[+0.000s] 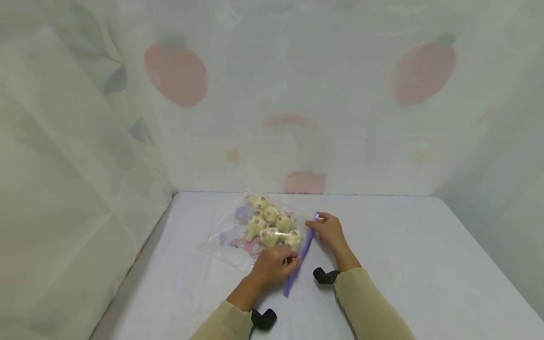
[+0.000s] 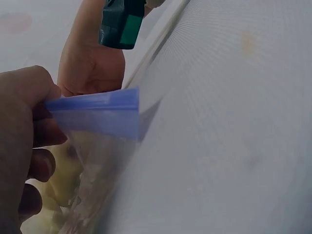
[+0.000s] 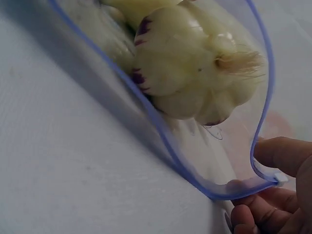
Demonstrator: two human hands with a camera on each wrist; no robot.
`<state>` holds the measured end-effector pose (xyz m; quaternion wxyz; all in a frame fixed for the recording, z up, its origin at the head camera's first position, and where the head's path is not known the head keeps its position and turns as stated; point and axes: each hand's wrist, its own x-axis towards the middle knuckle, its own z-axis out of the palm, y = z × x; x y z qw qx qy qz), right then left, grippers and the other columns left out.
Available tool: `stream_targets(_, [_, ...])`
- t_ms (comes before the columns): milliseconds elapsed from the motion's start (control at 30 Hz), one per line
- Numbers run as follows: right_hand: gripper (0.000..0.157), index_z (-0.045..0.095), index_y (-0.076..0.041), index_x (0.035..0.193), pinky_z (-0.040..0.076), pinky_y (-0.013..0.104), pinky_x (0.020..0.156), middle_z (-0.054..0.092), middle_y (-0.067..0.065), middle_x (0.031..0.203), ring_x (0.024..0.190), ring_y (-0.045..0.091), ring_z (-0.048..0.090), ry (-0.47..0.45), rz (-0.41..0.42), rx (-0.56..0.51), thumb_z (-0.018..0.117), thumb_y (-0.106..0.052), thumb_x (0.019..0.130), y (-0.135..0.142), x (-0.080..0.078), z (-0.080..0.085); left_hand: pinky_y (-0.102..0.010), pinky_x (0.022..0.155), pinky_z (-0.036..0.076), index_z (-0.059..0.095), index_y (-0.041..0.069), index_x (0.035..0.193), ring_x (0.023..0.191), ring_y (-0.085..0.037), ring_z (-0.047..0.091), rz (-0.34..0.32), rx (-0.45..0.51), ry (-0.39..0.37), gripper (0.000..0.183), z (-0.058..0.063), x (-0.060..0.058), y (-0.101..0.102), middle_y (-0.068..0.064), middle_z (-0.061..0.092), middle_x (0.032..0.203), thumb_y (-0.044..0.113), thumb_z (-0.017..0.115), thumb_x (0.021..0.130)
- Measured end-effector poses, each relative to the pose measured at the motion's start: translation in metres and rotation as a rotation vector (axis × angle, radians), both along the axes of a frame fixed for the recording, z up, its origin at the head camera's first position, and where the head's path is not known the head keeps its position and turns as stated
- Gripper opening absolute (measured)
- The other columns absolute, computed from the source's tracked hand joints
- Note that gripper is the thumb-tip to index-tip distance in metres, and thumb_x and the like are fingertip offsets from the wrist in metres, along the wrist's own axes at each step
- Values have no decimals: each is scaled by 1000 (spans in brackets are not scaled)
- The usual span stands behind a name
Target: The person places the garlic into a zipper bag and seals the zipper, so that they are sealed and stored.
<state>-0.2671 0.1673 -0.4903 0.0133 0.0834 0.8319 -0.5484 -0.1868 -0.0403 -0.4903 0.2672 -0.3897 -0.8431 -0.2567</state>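
Note:
A clear zip bag (image 1: 225,252) with a purple zip strip (image 1: 293,279) lies on the table in the head view. Several garlic bulbs (image 1: 270,215) are inside it. My left hand (image 1: 269,267) pinches the near part of the purple edge between thumb and fingers. At the far end of the strip, my right hand (image 1: 331,232) holds the corner, beside a small white slider (image 3: 280,179). The bag's mouth gapes in the right wrist view, and a garlic bulb (image 3: 180,63) with purple streaks and dry roots sits just inside it.
The white table (image 1: 403,264) reaches back to a fabric wall (image 1: 340,118) with faded fruit prints. Another fabric wall (image 1: 63,203) stands along the left side. Black camera mounts (image 1: 264,319) are worn at both wrists.

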Motion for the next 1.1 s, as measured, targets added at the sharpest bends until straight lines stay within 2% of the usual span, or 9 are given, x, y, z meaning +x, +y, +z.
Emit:
stream_targets(233, [32, 66, 0, 93, 42, 25, 63, 64, 7, 78, 71, 17, 54, 51, 7, 124, 81, -25, 78, 0, 2, 3, -9, 57, 42, 75, 19, 81, 63, 0, 54, 42, -79, -81, 1, 2, 0, 4, 11, 64, 70, 19, 74, 82])
stream_targets(333, [29, 64, -3, 85, 42, 26, 63, 60, 4, 75, 70, 17, 52, 79, 12, 152, 81, -25, 78, -1, 2, 2, -11, 57, 43, 76, 20, 85, 65, 0, 55, 71, -109, -154, 4, 3, 1, 4, 11, 65, 73, 20, 73, 83])
stream_targets(500, [29, 64, -4, 85, 43, 28, 63, 59, 4, 75, 70, 18, 53, 107, 27, 173, 82, -24, 77, -3, 1, 2, -15, 58, 44, 77, 20, 88, 66, -1, 56, 109, -154, -272, 6, 7, 3, 5, 9, 66, 74, 22, 73, 84])
stream_targets(700, [28, 63, -4, 85, 44, 28, 63, 60, 5, 75, 70, 19, 54, 111, 30, 198, 82, -23, 77, -5, 3, 3, -19, 61, 49, 78, 21, 87, 71, -4, 62, 131, -178, -330, 6, 10, 5, 6, 9, 71, 79, 22, 72, 84])
stream_targets(800, [28, 62, -4, 85, 44, 28, 63, 60, 6, 76, 70, 19, 54, 115, 31, 201, 81, -23, 78, -6, 2, 1, -19, 60, 47, 76, 21, 85, 68, -3, 60, 135, -179, -350, 5, 11, 6, 6, 10, 68, 76, 21, 71, 84])
stream_targets(933, [28, 62, -5, 86, 44, 26, 62, 61, 6, 78, 71, 18, 55, 109, 24, 206, 80, -24, 80, -7, 2, -1, -18, 52, 38, 72, 22, 112, 60, -1, 48, 144, -186, -371, 26, 9, 7, 6, 14, 56, 67, 21, 68, 86])
stream_targets(1033, [28, 61, -5, 87, 44, 26, 62, 60, 6, 79, 72, 19, 54, 103, 14, 207, 80, -24, 81, -7, 4, -2, -18, 49, 34, 60, 24, 136, 56, 0, 42, 150, -203, -392, 48, 8, 8, 6, 17, 48, 64, 24, 66, 88])
stream_targets(1100, [28, 60, -5, 87, 43, 27, 62, 60, 7, 80, 72, 19, 53, 102, 9, 200, 79, -24, 81, -7, 6, -3, -20, 49, 35, 56, 23, 140, 56, -1, 43, 156, -221, -413, 51, 8, 10, 6, 17, 47, 64, 26, 65, 89])
